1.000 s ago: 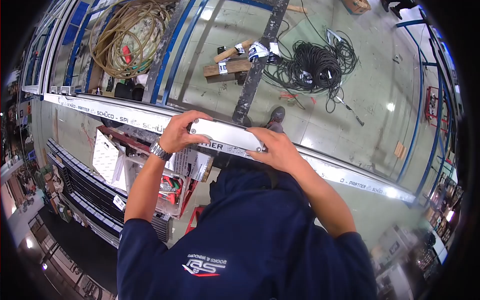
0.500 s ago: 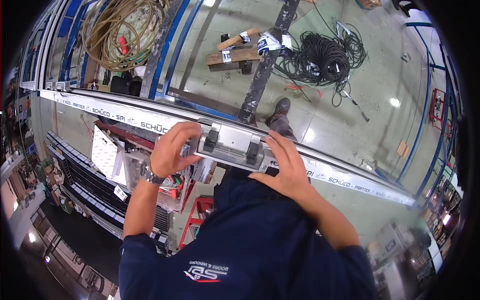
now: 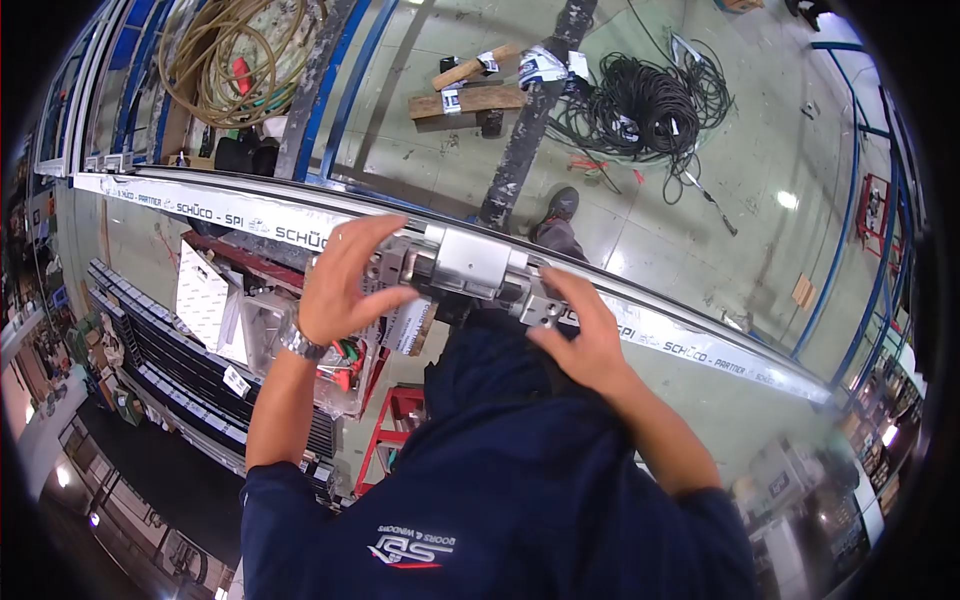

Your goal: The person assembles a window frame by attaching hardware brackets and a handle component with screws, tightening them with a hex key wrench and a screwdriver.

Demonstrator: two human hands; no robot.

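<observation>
A: Where was the part?
B: Silver metal fitting with a rounded barrel body and darker blocky ends [image 3: 470, 262]: mid-view, over the long film-covered metal profile [image 3: 690, 352] that ran from 9 to 4 o'clock. Take the fitting as clock centre. Couldn't tell if the profile bore any of its weight.
A: Grip?
B: Left hand [image 3: 342, 285] was clamped on its 9 o'clock end, thumb below, fingers above. Right hand [image 3: 590, 335] had the 4 o'clock end between thumb and fingers. Couldn't tell how firmly.
A: Risks?
B: My read: slip or tilt, since only the ends were pinched. Uneven lift could have twisted it out. Metal edges could have torn the film or scratched the profile. Fingertips near the gap could have been nipped. A drop could have gone floorward, or toward the clear plastic bin of red-handled tools [image 3: 345, 375] at 7 to 8 o'clock.
A: Markings?
B: Profile film: "SCHÜCO - SPI" and "PARTNER", repeating. Dark navy short-sleeved shirt [image 3: 520, 470] at 6 o'clock: upside-down white and red logo, "SPI", "DOORS & WINDOWS". Brown wooden blocks [image 3: 485, 98] at 12 wore printed film scraps, too small to read. Nothing legible on the fitting.
</observation>
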